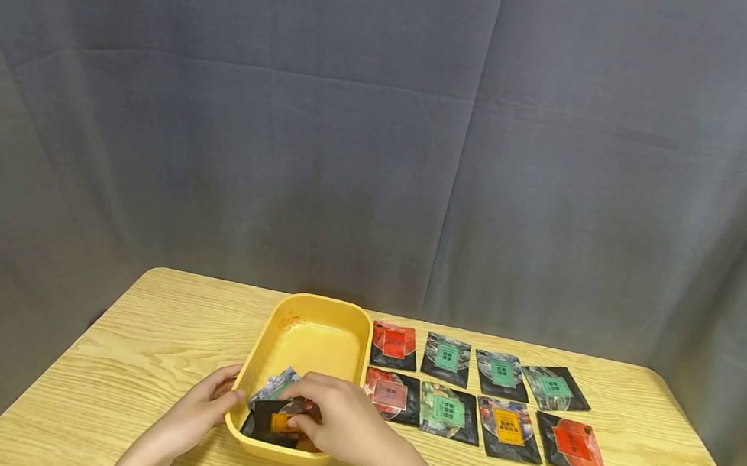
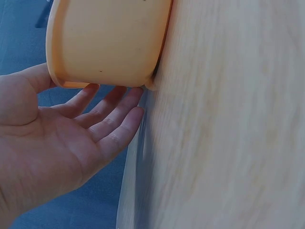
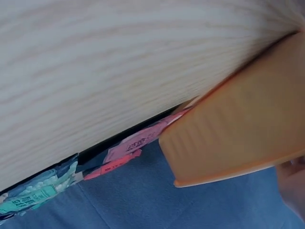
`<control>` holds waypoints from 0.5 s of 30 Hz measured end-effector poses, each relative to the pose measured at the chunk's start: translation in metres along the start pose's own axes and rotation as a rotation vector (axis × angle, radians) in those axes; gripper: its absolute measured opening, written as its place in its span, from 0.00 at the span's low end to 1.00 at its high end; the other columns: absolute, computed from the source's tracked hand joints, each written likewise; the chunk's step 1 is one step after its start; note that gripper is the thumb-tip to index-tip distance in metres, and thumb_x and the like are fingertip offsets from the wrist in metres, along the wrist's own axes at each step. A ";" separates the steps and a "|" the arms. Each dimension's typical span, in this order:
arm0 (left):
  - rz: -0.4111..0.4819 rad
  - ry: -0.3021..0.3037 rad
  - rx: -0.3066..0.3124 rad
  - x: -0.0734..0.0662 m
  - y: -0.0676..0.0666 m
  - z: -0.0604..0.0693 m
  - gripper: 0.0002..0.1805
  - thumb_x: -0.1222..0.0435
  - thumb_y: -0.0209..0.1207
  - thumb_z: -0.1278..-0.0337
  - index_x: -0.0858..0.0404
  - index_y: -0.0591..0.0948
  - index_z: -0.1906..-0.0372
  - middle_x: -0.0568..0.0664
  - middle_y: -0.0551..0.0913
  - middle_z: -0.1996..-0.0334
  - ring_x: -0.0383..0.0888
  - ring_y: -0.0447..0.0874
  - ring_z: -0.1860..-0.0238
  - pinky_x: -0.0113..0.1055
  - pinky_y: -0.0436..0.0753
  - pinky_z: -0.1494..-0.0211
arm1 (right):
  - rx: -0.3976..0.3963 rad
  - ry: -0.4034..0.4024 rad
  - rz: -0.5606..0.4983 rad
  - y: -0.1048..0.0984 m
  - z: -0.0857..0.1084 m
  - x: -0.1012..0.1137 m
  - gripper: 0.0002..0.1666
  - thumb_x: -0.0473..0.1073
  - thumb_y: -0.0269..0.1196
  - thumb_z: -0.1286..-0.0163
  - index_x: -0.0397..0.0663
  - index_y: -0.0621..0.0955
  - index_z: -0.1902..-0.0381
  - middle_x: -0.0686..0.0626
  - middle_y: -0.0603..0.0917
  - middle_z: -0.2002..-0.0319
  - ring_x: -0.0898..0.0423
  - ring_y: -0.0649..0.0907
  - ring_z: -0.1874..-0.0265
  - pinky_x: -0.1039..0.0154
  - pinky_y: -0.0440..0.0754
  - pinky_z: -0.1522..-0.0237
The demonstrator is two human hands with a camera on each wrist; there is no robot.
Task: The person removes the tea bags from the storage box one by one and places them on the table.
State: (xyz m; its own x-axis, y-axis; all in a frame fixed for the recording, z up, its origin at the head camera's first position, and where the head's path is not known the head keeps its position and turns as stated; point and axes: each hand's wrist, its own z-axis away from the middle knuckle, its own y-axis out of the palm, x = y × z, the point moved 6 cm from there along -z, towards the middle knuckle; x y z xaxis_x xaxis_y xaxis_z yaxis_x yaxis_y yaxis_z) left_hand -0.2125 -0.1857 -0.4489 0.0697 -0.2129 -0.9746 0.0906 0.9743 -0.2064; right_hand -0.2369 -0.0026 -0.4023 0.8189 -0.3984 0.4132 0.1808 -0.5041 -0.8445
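A yellow plastic bin stands on the table, its long side running away from me. My left hand holds its near left side, thumb at the rim; in the left wrist view the fingers touch the outer wall. Down inside the near end, my right hand pinches a black sachet with an orange label. Another sachet, greyish and patterned, lies beside it in the bin. The right fingertips are partly hidden, and in the right wrist view the bin wall covers most of that hand.
Right of the bin, two rows of flat sachets lie on the wooden table. Among them are a red one, a green-labelled one and an orange-labelled one. A grey curtain hangs behind the table.
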 end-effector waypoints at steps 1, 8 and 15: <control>0.004 -0.003 0.004 0.000 0.000 0.000 0.30 0.69 0.49 0.28 0.80 0.56 0.29 0.74 0.70 0.38 0.61 0.75 0.41 0.46 0.82 0.45 | -0.017 -0.012 0.009 -0.001 0.001 0.002 0.15 0.39 0.72 0.38 0.55 0.85 0.54 0.61 0.83 0.62 0.71 0.74 0.71 0.81 0.71 0.69; 0.001 -0.026 -0.024 0.000 -0.001 0.000 0.30 0.68 0.50 0.28 0.78 0.58 0.29 0.72 0.72 0.39 0.60 0.77 0.42 0.47 0.82 0.46 | -0.204 -0.061 0.029 -0.013 0.009 0.012 0.12 0.37 0.73 0.40 0.55 0.86 0.59 0.61 0.81 0.67 0.71 0.73 0.73 0.83 0.69 0.69; 0.007 -0.029 -0.023 0.001 0.000 0.000 0.30 0.69 0.49 0.28 0.79 0.57 0.29 0.72 0.72 0.39 0.59 0.77 0.43 0.47 0.82 0.47 | -0.359 -0.073 -0.029 -0.034 0.021 0.024 0.15 0.32 0.74 0.43 0.55 0.85 0.61 0.61 0.81 0.65 0.69 0.79 0.68 0.80 0.75 0.66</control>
State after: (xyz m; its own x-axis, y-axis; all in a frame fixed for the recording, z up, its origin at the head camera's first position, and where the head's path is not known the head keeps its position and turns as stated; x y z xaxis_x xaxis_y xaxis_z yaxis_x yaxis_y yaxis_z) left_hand -0.2128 -0.1856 -0.4496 0.0988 -0.2077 -0.9732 0.0669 0.9772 -0.2017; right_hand -0.2116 0.0208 -0.3711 0.8555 -0.3307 0.3984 0.0123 -0.7563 -0.6541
